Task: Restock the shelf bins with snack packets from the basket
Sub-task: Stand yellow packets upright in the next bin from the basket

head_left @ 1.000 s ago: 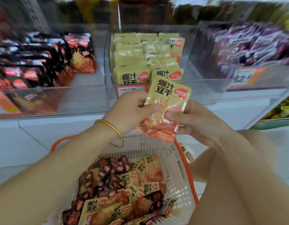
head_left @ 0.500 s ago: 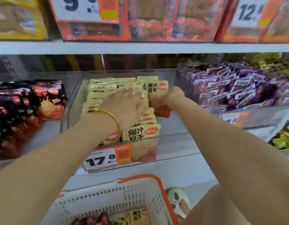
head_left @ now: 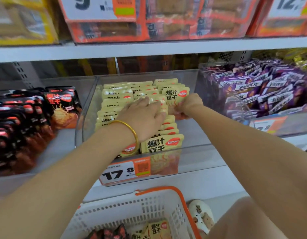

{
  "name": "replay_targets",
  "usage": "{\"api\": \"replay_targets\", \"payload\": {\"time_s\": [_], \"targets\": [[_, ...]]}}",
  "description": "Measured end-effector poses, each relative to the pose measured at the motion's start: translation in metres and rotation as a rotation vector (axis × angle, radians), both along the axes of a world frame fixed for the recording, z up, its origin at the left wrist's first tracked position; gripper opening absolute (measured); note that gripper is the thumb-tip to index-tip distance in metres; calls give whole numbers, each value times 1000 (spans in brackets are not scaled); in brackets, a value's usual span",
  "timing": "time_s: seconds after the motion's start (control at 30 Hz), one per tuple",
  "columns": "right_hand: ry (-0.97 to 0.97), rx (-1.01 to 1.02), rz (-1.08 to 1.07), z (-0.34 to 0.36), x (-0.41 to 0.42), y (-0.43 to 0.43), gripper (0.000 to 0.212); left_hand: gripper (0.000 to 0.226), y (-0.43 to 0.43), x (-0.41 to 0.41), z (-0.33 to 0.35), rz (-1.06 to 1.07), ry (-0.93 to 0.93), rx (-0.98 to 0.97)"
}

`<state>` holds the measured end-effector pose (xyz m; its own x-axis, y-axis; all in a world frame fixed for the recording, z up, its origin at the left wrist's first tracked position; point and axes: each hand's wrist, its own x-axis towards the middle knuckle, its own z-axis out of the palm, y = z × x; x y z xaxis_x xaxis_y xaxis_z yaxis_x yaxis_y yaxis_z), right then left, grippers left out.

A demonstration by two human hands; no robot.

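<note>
Two hands are seen inside the centre clear bin [head_left: 87,107] on the mid shelf. L: left hand [head_left: 145,116] is laid palm-down, fingers fairly straight and spread, pressed on the tops of the yellow packets [head_left: 114,100] stood in rows front to back. A gold bangle [head_left: 130,130] is worn at that wrist. R: right hand [head_left: 190,105] is curled tight round the lower part of the held packet [head_left: 176,95], same yellow type, held upright at the rear right of the bin, just beside the back of the right-hand row. Its print faces the camera.

A price tag [head_left: 121,173] marked 17.8 is fixed to the bin front. Black-red packets [head_left: 28,114] are stacked in the bin to the left, purple packets [head_left: 263,90] heaped in the bin to the right. Orange boxes [head_left: 166,19] are ranged on the upper shelf [head_left: 149,47]; detail blurred.

The basket [head_left: 132,209], white w/ orange handle, is found at bottom centre, below the shelf edge. A few yellow and dark packets are visible in it, partly cut off by the frame. A pale shoe [head_left: 202,214] is noted beside the basket.
</note>
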<state>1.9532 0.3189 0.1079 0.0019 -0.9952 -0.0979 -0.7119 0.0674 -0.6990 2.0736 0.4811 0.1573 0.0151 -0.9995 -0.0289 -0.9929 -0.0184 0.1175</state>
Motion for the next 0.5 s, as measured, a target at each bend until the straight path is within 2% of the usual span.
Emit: {"api": "replay_targets", "payload": {"time_s": [0.07,0.1,0.2,0.3,0.4,0.47,0.5], "targets": [[67,-5,38,11,-8,13,24,54,11,-2,7,-15,71,-90],[75,-33,48,19,-13,20,25,55,21,-4,10,-29,117,-162],[-10,-233,74,47,-28,59,40,51,68,-8,9,-101,271,-435],[-112,-374,189,55,-41,132,35,43,129,-12,-14,-191,358,-603],[-57,-457,311,44,-47,205,23,34,173,-7,-52,-202,368,-565],[-11,-611,261,25,-48,229,19,35,194,0,-85,-193,354,-420],[-50,-693,207,14,-49,236,22,36,203,4,-105,-191,327,-344]]}}
